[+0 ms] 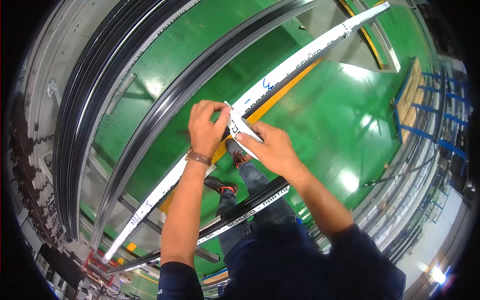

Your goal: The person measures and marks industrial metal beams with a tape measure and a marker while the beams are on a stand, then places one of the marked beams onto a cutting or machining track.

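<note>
Between my hands is a short strip of white printed film (pixel 235 121), with dark letters on it and a bent, curled shape. My left hand (pixel 206 125) pinches its upper end between thumb and fingers. Lower down, my right hand (pixel 272 149) grips the strip with the thumb on top. Both hands are over a long profile with a white printed face (pixel 280 77), which runs diagonally and bears blue handwritten marks. Whether the strip is attached to this profile is hidden by the hands.
Close to my body lies a black profile with a lettered white band (pixel 248 212). Dark curved-looking profiles (pixel 187 72) and a bundle of black profiles (pixel 82 115) stretch along the left. A blue-framed rack (pixel 427 105) stands right. My shoes (pixel 220 185) are on the green floor (pixel 340 130).
</note>
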`<state>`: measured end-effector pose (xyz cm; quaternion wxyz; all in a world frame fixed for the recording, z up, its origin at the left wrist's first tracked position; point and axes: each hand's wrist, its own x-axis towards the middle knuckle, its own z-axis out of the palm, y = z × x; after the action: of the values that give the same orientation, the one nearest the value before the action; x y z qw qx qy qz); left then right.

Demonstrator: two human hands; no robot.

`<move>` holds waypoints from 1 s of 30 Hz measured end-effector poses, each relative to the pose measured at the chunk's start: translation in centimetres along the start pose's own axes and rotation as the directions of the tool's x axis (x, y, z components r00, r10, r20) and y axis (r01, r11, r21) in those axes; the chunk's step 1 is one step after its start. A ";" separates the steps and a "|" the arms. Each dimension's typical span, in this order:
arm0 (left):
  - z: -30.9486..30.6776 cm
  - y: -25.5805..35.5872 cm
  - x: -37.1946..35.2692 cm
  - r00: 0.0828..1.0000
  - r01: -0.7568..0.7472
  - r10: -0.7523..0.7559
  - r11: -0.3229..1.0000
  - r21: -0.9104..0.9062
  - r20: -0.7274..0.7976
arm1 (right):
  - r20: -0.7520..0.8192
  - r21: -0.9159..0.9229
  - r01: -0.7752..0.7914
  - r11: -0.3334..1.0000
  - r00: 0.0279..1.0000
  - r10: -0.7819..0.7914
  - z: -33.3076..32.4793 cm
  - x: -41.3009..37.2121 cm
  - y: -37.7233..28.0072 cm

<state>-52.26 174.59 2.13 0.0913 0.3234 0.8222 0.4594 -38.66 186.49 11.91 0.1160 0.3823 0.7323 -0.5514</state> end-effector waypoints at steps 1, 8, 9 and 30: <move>0.1 0.0 0.0 0.998 -0.027 0.028 0.999 0.023 -0.054 | -0.020 0.001 0.032 1.000 0.999 -0.032 0.2 0.0 0.3; -0.2 0.4 -0.3 0.993 -0.073 0.074 0.997 0.017 -0.095 | -0.043 0.040 0.119 0.992 0.992 -0.118 0.5 -0.1 0.3; -0.2 0.4 -0.3 0.994 -0.078 0.081 0.996 0.032 -0.075 | -0.032 0.053 0.104 0.993 0.994 -0.103 0.4 -0.1 0.2; 1.4 -0.3 0.4 0.961 0.079 -0.145 0.960 0.269 0.236 | 0.052 0.009 0.027 1.000 0.998 -0.027 -1.0 -1.7 7.1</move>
<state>-52.11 175.71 1.18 0.1789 0.3410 0.8736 0.2977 -32.39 187.41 8.16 0.1259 0.3584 0.7318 -0.5658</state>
